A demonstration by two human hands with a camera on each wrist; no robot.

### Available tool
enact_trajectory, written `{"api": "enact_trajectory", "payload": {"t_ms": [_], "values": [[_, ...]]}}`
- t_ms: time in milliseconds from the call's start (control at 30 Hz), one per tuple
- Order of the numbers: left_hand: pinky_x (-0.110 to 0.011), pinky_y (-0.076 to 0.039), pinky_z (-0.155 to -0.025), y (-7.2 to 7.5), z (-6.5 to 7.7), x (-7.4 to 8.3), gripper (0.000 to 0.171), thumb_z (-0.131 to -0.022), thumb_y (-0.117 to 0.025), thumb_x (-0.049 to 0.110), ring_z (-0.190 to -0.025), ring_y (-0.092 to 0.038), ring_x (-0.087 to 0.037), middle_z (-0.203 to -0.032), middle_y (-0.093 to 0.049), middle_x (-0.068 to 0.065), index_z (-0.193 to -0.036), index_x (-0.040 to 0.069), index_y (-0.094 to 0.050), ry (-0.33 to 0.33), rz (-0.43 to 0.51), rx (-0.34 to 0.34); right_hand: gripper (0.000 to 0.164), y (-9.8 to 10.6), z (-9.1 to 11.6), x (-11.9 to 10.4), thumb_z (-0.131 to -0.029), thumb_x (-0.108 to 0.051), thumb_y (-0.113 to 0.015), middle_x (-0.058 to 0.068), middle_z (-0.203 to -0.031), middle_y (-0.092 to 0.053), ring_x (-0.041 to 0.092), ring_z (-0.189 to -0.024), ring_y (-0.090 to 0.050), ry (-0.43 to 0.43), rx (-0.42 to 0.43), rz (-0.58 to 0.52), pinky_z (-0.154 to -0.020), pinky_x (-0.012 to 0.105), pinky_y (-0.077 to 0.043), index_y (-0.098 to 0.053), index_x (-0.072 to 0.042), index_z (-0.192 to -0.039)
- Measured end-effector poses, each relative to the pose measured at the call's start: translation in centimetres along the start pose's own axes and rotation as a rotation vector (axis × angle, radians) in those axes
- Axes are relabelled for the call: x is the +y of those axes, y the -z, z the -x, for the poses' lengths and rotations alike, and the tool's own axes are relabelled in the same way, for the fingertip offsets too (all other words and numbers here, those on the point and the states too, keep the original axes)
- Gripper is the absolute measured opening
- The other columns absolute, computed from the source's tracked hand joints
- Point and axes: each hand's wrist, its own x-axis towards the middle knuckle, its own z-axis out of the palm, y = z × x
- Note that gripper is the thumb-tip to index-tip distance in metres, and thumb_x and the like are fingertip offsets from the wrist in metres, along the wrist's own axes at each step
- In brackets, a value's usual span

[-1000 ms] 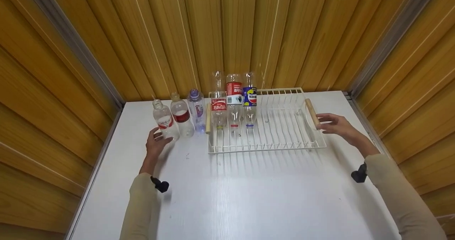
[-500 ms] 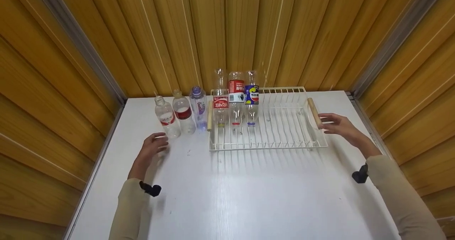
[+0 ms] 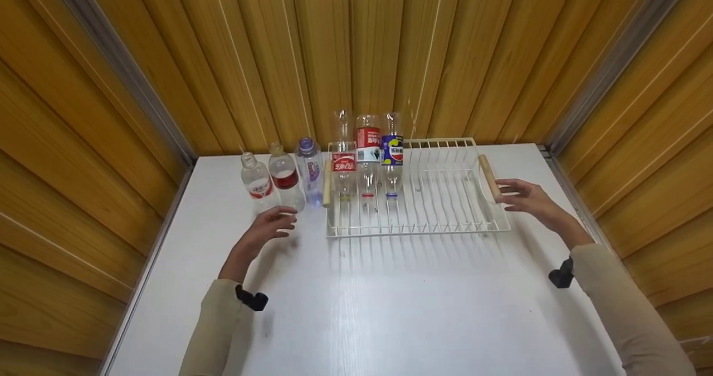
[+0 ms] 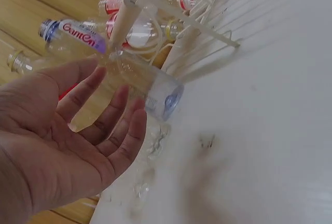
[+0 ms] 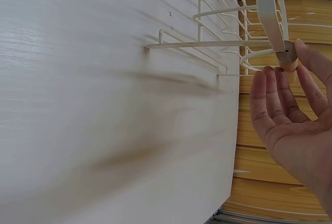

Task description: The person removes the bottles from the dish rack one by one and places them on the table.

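In the head view my left hand [image 3: 264,232] is in front of the red-labelled clear bottles, its fingers loosely bent and holding nothing. One clear bottle [image 3: 257,184] with a white and red label stands leftmost, beside another bottle [image 3: 286,176] with a dark red label. A purple-tinted water bottle [image 4: 129,79] stands against the rack's left handle. My right hand [image 3: 529,199] is at the near end of the right wooden handle [image 3: 488,178] of a white wire dish rack [image 3: 418,232]. In the right wrist view, thumb and fingertips lie on either side of that handle's end.
Three bottles rest neck-down in the rack's left part: a red-labelled one [image 3: 343,162], a red-and-white one [image 3: 368,145] and a blue-labelled one [image 3: 392,150]. The white table [image 3: 390,309] meets wood-look walls [image 3: 373,42] behind and at both sides.
My left hand has left the leftmost bottle, drawn back, then moved right toward the dark-red-labelled bottle. My right hand stays at the rack handle.
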Motion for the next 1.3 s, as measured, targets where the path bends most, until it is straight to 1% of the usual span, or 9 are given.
{"api": "enact_trajectory", "payload": {"t_ms": [67,267,467,567,667,833,1033,1133,1300], "values": [[-0.053,-0.049,-0.11,-0.9,-0.3,0.4,0.04,-0.102,-0.064,0.028,-0.128,-0.057,-0.04,-0.133,-0.063,-0.015,-0.136,0.007,-0.059,-0.024,-0.022,-0.039,0.066,0.0,0.0,0.1,-0.101,-0.025,-0.065,0.028,-0.149,-0.044,-0.005,-0.103,-0.064,-0.005,-0.003,-0.003,-0.09,0.021,-0.057,-0.036,0.0,-0.155],[-0.048,-0.052,-0.107,-3.4,-1.3,1.0,0.048,-0.101,-0.065,0.029,-0.13,-0.057,-0.034,-0.15,-0.05,-0.023,-0.145,0.012,-0.055,-0.098,-0.088,-0.121,0.064,0.1,0.0,0.4,-0.103,-0.022,-0.062,0.029,-0.152,-0.042,-0.007,-0.103,-0.063,-0.004,-0.004,-0.008,-0.09,0.021,-0.057,-0.034,0.0,-0.156],[-0.044,-0.051,-0.107,-4.6,-2.0,0.8,0.05,-0.101,-0.065,0.02,-0.135,-0.053,-0.035,-0.156,-0.045,-0.022,-0.148,0.01,-0.052,-0.167,-0.036,-0.152,0.067,0.0,0.0,0.4,-0.103,-0.029,-0.062,0.028,-0.153,-0.042,-0.003,-0.106,-0.062,-0.018,-0.009,0.021,-0.096,0.029,-0.058,-0.033,-0.003,-0.158],[-0.042,-0.051,-0.107,-5.0,-2.2,0.8,0.055,-0.099,-0.068,0.016,-0.136,-0.052,-0.037,-0.155,-0.045,-0.023,-0.15,0.006,-0.049,-0.21,-0.027,-0.171,0.068,0.0,0.1,0.3,-0.102,-0.03,-0.063,0.028,-0.154,-0.041,-0.004,-0.106,-0.062,-0.018,-0.008,0.023,-0.095,0.028,-0.058,-0.033,-0.004,-0.157],[-0.045,-0.049,-0.109,-5.4,-2.2,1.0,0.059,-0.096,-0.07,0.014,-0.138,-0.05,-0.041,-0.155,-0.045,-0.022,-0.15,0.005,-0.048,-0.219,-0.027,-0.171,0.067,0.0,0.2,0.2,-0.102,-0.026,-0.064,0.028,-0.153,-0.041,-0.006,-0.105,-0.062,-0.002,-0.004,-0.006,-0.092,0.024,-0.058,-0.034,-0.002,-0.156],[-0.048,-0.05,-0.108,-5.8,-2.2,1.0,0.062,-0.093,-0.073,0.012,-0.139,-0.048,-0.043,-0.157,-0.043,-0.02,-0.151,0.011,-0.049,-0.19,-0.056,-0.147,0.064,-0.1,0.0,0.4,-0.102,-0.022,-0.065,0.028,-0.152,-0.042,-0.007,-0.104,-0.063,0.011,-0.003,-0.031,-0.09,0.023,-0.057,-0.036,-0.001,-0.155],[-0.045,-0.054,-0.103,-5.9,-2.2,0.3,0.067,-0.093,-0.073,0.01,-0.136,-0.052,-0.04,-0.16,-0.039,-0.02,-0.154,0.011,-0.045,-0.188,-0.074,-0.134,0.066,-0.3,-0.2,0.3,-0.101,-0.026,-0.066,0.028,-0.153,-0.042,-0.008,-0.104,-0.061,0.0,-0.001,-0.006,-0.091,0.024,-0.058,-0.037,-0.002,-0.155],[-0.043,-0.054,-0.102,-6.0,-2.2,0.3,0.069,-0.093,-0.074,0.013,-0.134,-0.054,-0.04,-0.161,-0.038,-0.02,-0.154,0.012,-0.044,-0.192,-0.075,-0.137,0.065,-0.1,-0.2,0.1,-0.101,-0.025,-0.065,0.028,-0.152,-0.044,-0.007,-0.103,-0.063,-0.001,0.001,0.003,-0.092,0.024,-0.058,-0.037,-0.001,-0.155],[-0.042,-0.053,-0.102,-6.2,-2.2,0.4,0.067,-0.093,-0.074,0.011,-0.132,-0.055,-0.04,-0.161,-0.038,-0.02,-0.154,0.014,-0.045,-0.208,-0.067,-0.147,0.064,0.4,-0.6,-0.7,-0.102,-0.027,-0.064,0.029,-0.152,-0.043,-0.006,-0.101,-0.062,0.001,0.041,0.005,-0.09,0.019,-0.057,-0.039,0.002,-0.153]]}}
